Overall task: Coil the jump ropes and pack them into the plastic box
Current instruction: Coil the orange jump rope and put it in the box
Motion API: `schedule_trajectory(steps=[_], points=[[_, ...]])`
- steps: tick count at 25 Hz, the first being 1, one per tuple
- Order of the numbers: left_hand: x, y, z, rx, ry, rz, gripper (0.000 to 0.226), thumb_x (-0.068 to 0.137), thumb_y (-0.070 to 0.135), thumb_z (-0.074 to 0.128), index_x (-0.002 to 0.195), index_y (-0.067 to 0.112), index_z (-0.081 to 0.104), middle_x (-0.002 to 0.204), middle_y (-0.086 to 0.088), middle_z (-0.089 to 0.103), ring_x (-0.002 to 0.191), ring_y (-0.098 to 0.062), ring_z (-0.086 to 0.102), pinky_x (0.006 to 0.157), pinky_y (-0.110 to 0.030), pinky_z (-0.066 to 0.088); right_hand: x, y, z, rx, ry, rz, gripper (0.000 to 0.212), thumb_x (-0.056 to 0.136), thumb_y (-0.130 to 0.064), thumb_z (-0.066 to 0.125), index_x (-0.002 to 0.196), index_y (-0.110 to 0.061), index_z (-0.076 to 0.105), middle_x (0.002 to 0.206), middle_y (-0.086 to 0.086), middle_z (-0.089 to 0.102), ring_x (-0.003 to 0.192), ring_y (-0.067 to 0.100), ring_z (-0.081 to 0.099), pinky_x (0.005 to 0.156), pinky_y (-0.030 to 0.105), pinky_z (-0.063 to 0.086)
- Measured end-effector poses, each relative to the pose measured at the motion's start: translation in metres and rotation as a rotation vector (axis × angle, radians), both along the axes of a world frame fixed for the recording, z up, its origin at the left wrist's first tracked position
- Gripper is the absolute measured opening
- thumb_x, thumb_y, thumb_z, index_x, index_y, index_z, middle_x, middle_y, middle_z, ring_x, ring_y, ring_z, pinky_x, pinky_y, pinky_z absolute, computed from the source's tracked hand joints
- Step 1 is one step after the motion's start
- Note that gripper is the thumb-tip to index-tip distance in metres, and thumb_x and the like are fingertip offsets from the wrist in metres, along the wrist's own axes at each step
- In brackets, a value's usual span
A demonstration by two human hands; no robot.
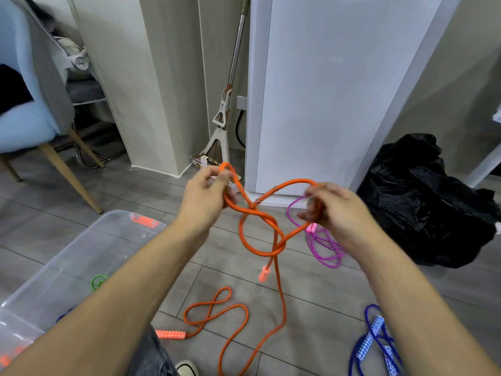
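Head view: grey wood-look plank floor (311,291), seen from above past two bare forearms. Held up over it, an orange jump rope (260,226), looped and crossed on itself mid-air; left hand (203,196) pinching one loop at the top, fingers curled round the cord; right hand (336,210) gripping the other loop, fingers curled round it too. One orange handle (264,274) dangling below the crossing, the other handle (171,334) lying on the floor with the slack cord in a figure-eight beside it. On the left, a clear plastic box (81,256) with orange latches, open, a green rope (98,281) visible through its wall. On the floor beyond the right hand, a magenta jump rope (322,251); at lower right, a blue jump rope (375,337) with patterned handles. Further back: white cabinet panels (325,90), a mop (225,112) leaning in the gap between them, a light blue chair (24,115) with wooden legs at left, a black plastic bag (423,202) at right.
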State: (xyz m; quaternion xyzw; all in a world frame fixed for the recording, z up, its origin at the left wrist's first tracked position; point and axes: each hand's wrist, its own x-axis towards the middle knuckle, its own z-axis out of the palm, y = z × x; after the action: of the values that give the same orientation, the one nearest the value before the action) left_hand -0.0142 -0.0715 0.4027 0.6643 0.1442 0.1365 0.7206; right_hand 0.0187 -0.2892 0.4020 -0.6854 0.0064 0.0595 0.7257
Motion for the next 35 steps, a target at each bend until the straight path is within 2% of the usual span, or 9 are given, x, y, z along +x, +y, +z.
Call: schedule_trajectory(steps=[4, 7, 9, 11, 16, 21, 25, 29, 35], points=[[0.015, 0.044, -0.002, -0.517, 0.064, 0.218, 0.025, 0.101, 0.011, 0.041, 0.076, 0.015, 0.045, 0.045, 0.006, 0.032, 0.032, -0.008, 0.023, 0.035, -0.013, 0.029, 0.014, -0.047, 0.004, 0.365, 0.249, -0.164, 0.017, 0.095, -0.015, 0.051, 0.079, -0.012, 0.055, 0.038, -0.008, 0.019, 0.029, 0.006, 0.017, 0.030, 0.018, 0.022], [0.015, 0.072, 0.003, -0.692, 0.023, 0.245, 0.022, 0.100, 0.014, 0.045, 0.079, 0.015, 0.048, 0.065, 0.001, 0.048, 0.031, -0.007, 0.027, 0.035, -0.012, 0.030, 0.018, -0.050, -0.002, 0.279, 0.191, -0.193, 0.015, 0.096, -0.017, 0.054, 0.082, -0.012, 0.059, 0.041, -0.006, 0.020, 0.029, 0.006, 0.015, 0.029, 0.017, 0.016], [0.011, 0.071, 0.011, -0.698, -0.006, 0.086, 0.006, 0.099, 0.024, 0.054, 0.100, 0.019, 0.056, 0.079, -0.005, 0.065, 0.040, -0.010, 0.042, 0.057, -0.026, 0.056, 0.016, -0.047, -0.003, 0.101, 0.086, -0.146, 0.016, 0.097, -0.018, 0.058, 0.084, -0.011, 0.065, 0.050, -0.001, 0.033, 0.033, 0.008, 0.022, 0.033, 0.016, 0.018], [0.004, 0.055, 0.019, -0.544, 0.049, -0.126, 0.025, 0.101, 0.029, 0.051, 0.125, 0.035, 0.052, 0.083, -0.011, 0.071, 0.050, -0.015, 0.051, 0.072, -0.049, 0.059, 0.014, -0.043, -0.007, -0.200, -0.019, -0.048, 0.023, 0.097, -0.024, 0.060, 0.081, -0.011, 0.070, 0.062, 0.004, 0.046, 0.039, 0.015, 0.031, 0.037, 0.018, 0.026], [-0.003, 0.021, 0.051, -0.518, 0.148, -0.216, 0.034, 0.106, 0.029, 0.039, 0.139, 0.036, 0.039, 0.084, -0.020, 0.073, 0.049, -0.022, 0.062, 0.052, -0.035, 0.057, 0.003, -0.031, -0.010, -0.989, -0.086, 0.035, 0.005, 0.091, -0.028, 0.064, 0.090, -0.023, 0.065, 0.086, 0.006, 0.068, 0.071, 0.023, 0.064, 0.068, 0.030, 0.049], [-0.006, 0.003, 0.087, -0.715, 0.213, -0.203, 0.024, 0.106, 0.023, 0.040, 0.119, 0.003, 0.046, 0.072, -0.021, 0.065, 0.038, -0.020, 0.057, 0.036, -0.022, 0.048, -0.035, 0.025, 0.013, -0.338, -0.355, 0.409, 0.020, 0.087, -0.024, 0.076, 0.105, -0.025, 0.069, 0.103, 0.000, 0.071, 0.094, 0.015, 0.068, 0.085, 0.028, 0.054], [-0.011, -0.011, 0.117, -0.914, 0.070, -0.125, 0.029, 0.107, 0.016, 0.028, 0.097, -0.007, 0.043, 0.075, -0.023, 0.059, 0.042, -0.025, 0.060, 0.040, -0.028, 0.054, -0.057, 0.077, -0.014, -0.404, -0.314, 0.655, 0.014, 0.095, -0.018, 0.066, 0.103, -0.007, 0.069, 0.099, 0.014, 0.072, 0.089, 0.010, 0.068, 0.089, 0.026, 0.054], [-0.015, -0.004, 0.145, -0.964, -0.110, -0.069, 0.056, 0.108, 0.018, 0.025, 0.068, -0.011, 0.051, 0.067, -0.020, 0.056, 0.054, -0.026, 0.057, 0.053, -0.033, 0.056, -0.046, 0.074, -0.043, -0.608, -0.231, 0.566, 0.015, 0.094, -0.012, 0.062, 0.088, -0.026, 0.062, 0.073, 0.000, 0.069, 0.071, 0.014, 0.072, 0.085, 0.042, 0.058], [-0.021, 0.007, 0.166, -0.983, -0.243, -0.023, 0.038, 0.106, 0.013, 0.026, 0.080, -0.004, 0.047, 0.060, -0.021, 0.058, 0.045, -0.029, 0.057, 0.064, -0.035, 0.054, -0.040, 0.068, -0.055, -0.538, 0.008, 0.418, 0.008, 0.092, -0.013, 0.067, 0.099, -0.014, 0.065, 0.073, 0.004, 0.065, 0.066, 0.019, 0.065, 0.076, 0.042, 0.058]])
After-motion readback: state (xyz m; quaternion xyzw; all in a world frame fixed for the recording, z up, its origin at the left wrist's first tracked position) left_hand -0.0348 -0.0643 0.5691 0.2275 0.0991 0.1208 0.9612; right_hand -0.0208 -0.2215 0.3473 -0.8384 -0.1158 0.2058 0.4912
